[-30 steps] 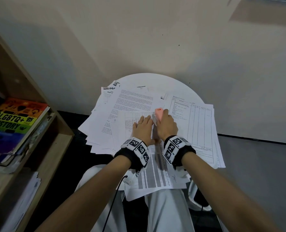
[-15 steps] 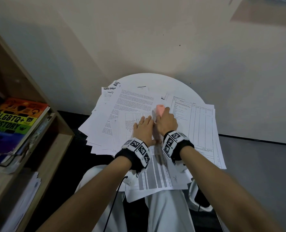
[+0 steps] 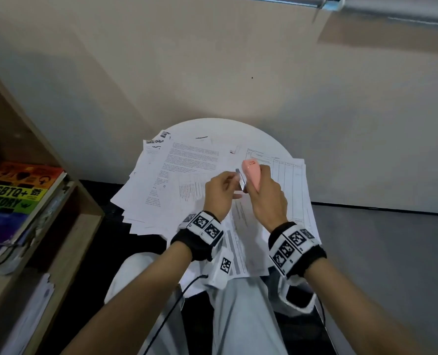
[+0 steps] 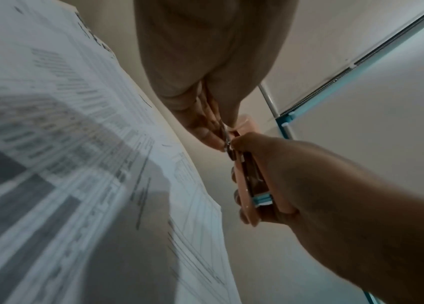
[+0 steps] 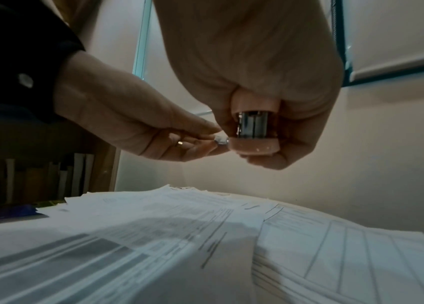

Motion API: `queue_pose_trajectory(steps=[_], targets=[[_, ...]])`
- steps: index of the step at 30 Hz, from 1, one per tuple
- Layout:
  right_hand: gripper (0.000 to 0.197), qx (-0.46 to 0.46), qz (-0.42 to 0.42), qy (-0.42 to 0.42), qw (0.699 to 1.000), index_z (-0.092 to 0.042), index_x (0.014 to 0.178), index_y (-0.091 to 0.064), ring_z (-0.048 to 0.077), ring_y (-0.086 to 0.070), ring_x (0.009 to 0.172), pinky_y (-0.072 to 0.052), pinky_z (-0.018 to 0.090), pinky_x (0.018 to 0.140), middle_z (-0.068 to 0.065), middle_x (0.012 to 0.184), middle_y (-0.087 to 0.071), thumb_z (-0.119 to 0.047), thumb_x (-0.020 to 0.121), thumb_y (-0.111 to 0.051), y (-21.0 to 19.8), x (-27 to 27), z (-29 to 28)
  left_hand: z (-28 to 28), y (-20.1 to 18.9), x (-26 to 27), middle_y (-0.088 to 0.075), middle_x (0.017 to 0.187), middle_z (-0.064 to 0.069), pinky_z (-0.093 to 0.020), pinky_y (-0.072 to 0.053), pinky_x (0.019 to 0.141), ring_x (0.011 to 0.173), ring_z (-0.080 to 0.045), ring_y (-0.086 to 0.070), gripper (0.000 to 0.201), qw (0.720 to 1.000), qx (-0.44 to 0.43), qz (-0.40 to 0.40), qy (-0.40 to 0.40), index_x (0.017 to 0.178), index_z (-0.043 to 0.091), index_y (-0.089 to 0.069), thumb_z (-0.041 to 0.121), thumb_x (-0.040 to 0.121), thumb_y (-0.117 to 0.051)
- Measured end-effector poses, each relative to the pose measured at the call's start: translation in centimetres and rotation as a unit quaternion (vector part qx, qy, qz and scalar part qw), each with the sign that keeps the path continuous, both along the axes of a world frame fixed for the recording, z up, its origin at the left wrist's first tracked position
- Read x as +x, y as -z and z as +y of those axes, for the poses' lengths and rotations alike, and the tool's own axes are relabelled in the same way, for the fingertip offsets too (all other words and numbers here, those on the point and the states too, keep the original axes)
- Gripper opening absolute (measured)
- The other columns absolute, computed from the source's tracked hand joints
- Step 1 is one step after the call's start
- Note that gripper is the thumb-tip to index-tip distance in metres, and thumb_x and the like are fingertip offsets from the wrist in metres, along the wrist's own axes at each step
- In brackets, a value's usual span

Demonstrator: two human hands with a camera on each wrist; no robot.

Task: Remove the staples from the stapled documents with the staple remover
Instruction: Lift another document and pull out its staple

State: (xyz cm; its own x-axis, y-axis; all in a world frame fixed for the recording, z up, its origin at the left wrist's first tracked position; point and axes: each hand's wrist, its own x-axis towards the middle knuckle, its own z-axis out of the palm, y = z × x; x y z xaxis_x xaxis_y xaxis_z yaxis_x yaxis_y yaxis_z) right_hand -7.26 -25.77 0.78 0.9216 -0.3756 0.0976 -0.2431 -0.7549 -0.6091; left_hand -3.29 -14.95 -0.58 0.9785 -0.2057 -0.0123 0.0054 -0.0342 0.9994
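Fingers (image 5: 205, 131) of your left hand (image 3: 219, 192) pinch at the metal tip of the pink staple remover (image 3: 251, 175), apparently picking off a small crumpled bit of metal, likely a pulled staple (image 5: 221, 140); you cannot be sure it is firmly held. Your right hand (image 3: 267, 198) is clenched around the remover's body, holding it raised above the stapled documents (image 3: 187, 175). Those papers lie spread in loose, overlapping piles across the round white counter (image 3: 212, 126), directly below the remover, with some sheets hanging over the counter's near edge toward your lap. A wooden bookshelf (image 3: 66, 226) with a rainbow-coloured book (image 3: 13, 196) stands left of the counter.

Risks from here: the staple is tiny and sharp, so a loose pinch could drop it onto the papers below the remover, where it would be hard to find, or prick a fingertip. With neither hand resting on the papers, the overhanging sheets could slide off the counter if your knees or wrists nudge them.
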Motion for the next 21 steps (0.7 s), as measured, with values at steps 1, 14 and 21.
queue_pose_trajectory(steps=[1,14,21], targets=[[0.033,0.005,-0.003,0.005,1.000,-0.018,0.126,-0.039,0.025,-0.058,0.082,-0.038,0.032,0.063,0.002,0.103,-0.064,-0.035,0.098,-0.044,-0.3,-1.1,-0.2,-0.5,-0.4,-0.9,-0.065,0.090,-0.019,-0.021,-0.059,0.063,0.075,-0.019,-0.066,0.022,0.999,-0.030,0.011,-0.005,0.107,-0.006,-0.062,0.011,0.093,-0.057],[0.031,-0.040,-0.036,0.036,0.998,-0.021,0.124,-0.039,0.027,-0.060,0.085,-0.046,0.037,0.066,0.000,0.102,-0.060,-0.030,0.095,-0.047,-2.1,-13.1,-2.9,-3.9,-2.6,-9.3,-0.065,0.078,-0.014,-0.017,-0.057,0.060,0.063,-0.012,-0.063,0.018,0.999,-0.020,-0.037,0.014,0.100,-0.007,-0.067,0.002,0.085,-0.066],[0.034,0.026,-0.068,0.137,0.988,-0.022,0.128,-0.039,0.022,-0.056,0.077,-0.038,0.027,0.054,0.001,0.096,-0.060,-0.033,0.097,-0.050,-1.1,-23.1,-8.7,-11.1,-2.7,-13.8,-0.054,0.063,0.000,-0.018,-0.054,0.055,0.045,0.000,-0.053,0.012,0.988,0.053,-0.052,0.133,0.090,-0.004,-0.063,0.004,0.092,-0.055]])
